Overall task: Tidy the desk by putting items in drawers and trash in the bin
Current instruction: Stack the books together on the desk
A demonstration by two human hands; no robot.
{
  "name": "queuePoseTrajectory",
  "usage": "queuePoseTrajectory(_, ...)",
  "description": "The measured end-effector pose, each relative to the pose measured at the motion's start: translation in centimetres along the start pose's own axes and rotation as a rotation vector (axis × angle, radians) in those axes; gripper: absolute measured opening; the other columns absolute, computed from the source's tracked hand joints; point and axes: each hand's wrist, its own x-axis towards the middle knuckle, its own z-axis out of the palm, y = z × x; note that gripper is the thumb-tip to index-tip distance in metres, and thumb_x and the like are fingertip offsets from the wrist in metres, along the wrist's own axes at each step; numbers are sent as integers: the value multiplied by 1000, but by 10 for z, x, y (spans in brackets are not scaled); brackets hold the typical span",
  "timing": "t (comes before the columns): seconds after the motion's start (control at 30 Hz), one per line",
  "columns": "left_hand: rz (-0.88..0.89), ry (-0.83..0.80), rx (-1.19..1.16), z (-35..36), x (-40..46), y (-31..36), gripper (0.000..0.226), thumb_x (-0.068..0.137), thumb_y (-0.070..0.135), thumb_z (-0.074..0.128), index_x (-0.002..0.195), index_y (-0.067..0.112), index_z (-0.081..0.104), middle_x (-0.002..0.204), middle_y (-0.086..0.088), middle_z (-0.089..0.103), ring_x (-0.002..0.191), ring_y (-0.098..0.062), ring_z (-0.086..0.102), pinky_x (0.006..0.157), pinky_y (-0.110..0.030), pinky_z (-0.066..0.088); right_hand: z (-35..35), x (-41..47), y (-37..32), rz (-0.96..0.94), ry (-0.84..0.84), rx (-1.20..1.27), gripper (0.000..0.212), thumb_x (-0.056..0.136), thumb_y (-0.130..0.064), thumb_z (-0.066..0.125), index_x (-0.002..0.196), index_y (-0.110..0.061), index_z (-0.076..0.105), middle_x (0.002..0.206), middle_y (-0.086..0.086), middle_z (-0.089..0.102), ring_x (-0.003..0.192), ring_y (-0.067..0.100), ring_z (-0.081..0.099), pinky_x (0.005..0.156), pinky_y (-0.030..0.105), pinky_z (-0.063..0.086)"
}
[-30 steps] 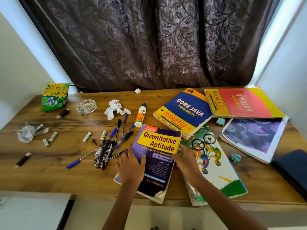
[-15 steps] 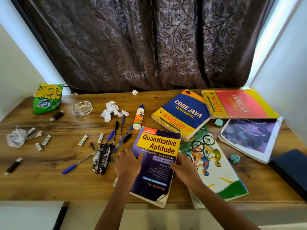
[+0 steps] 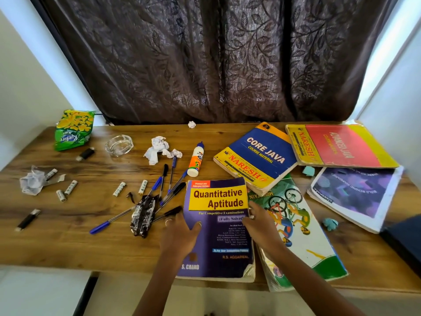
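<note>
I have the Quantitative Aptitude book (image 3: 218, 229) between both hands at the near edge of the table (image 3: 68, 224). My left hand (image 3: 180, 233) grips its left edge, thumb curled onto the cover; my right hand (image 3: 259, 224) holds the right edge, fingers bent around it. The book's near corners reach just past the table's front edge.

On its right it lies against the cycling-cover book (image 3: 303, 242), whose near end also overhangs the front edge. Its far right corner sits just beside the Core Java book (image 3: 257, 158), which overlaps the cycling cover. To the left, a black crumpled wrapper (image 3: 143, 216) and a fan of pens (image 3: 166, 185) lie close to my left hand, one pen cap nearly touching my fingers.

Bare wood shows along the front edge left of the book, below the blue pen (image 3: 109, 221).
</note>
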Motion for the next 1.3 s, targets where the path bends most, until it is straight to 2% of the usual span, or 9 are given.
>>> queuePoseTrajectory(0.27, -12, 69, -99, 17, -2, -6, 63, 91, 44, 53, 142, 13, 34, 136, -12, 48, 124, -30, 43, 98, -36, 38, -16, 16, -8, -69, -29, -321, 23, 92, -16, 51, 113, -22, 59, 94, -2, 71, 81, 12, 67, 63, 31, 54)
queuePoseTrajectory(0.4, 7, 208, -71, 31, -6, -1, 68, 90, 49, 49, 146, 16, 26, 145, -9, 37, 132, -26, 34, 105, -43, 36, -29, 18, -14, -163, 65, -472, 23, 91, -19, 52, 112, -18, 63, 95, -4, 70, 88, 14, 65, 74, 34, 53)
queuePoseTrajectory(0.53, 255, 341, 51, 46, -11, 20, 69, 88, 55, 41, 144, 15, 34, 146, -6, 41, 135, -28, 38, 103, -55, 36, -45, 29, -15, -212, 266, -492, 29, 89, -17, 56, 118, -13, 60, 116, 2, 64, 104, 18, 60, 74, 30, 51)
queuePoseTrajectory(0.6, 382, 306, 117, 54, -5, 26, 67, 86, 55, 35, 140, 16, 39, 141, -5, 49, 131, -27, 46, 99, -54, 37, -52, 38, -12, -176, 330, -332, 32, 87, -19, 60, 119, -17, 58, 121, 3, 60, 112, 19, 56, 75, 34, 54)
queuePoseTrajectory(0.7, 469, 230, 172, 58, 3, 33, 61, 93, 56, 26, 142, 21, 35, 141, -1, 50, 131, -22, 46, 103, -44, 32, -59, 46, -17, 17, 354, 214, 32, 86, -16, 65, 116, -13, 56, 117, 4, 62, 106, 19, 60, 64, 27, 51)
queuePoseTrajectory(0.83, 486, 233, 210, 62, 10, 32, 63, 91, 55, 28, 143, 21, 37, 143, 0, 48, 134, -21, 42, 107, -44, 28, -60, 54, -27, 315, 297, 732, 22, 93, -7, 51, 115, -5, 49, 120, 16, 58, 116, 24, 55, 92, 34, 48)
queuePoseTrajectory(1.0, 488, 252, 190, 66, 13, 29, 64, 88, 56, 32, 143, 23, 35, 144, 1, 46, 135, -20, 40, 108, -43, 27, -58, 67, -30, 436, 334, 867, 25, 87, 0, 58, 109, -9, 50, 115, 11, 60, 110, 23, 58, 88, 31, 46)
queuePoseTrajectory(1.17, 495, 251, 180, 67, 13, 28, 63, 87, 56, 35, 142, 23, 36, 142, 1, 49, 132, -20, 44, 105, -43, 30, -51, 86, -40, 478, 241, 832, 45, 84, -11, 65, 125, -8, 47, 90, 9, 55, 79, 17, 53, 82, 28, 42)
queuePoseTrajectory(1.3, 500, 252, 190, 68, 14, 26, 65, 87, 57, 33, 142, 23, 36, 142, 2, 48, 133, -20, 43, 106, -44, 29, -37, 94, -43, 401, 218, 877, 31, 88, -7, 61, 115, -12, 47, 104, 16, 59, 86, 28, 59, 82, 43, 49)
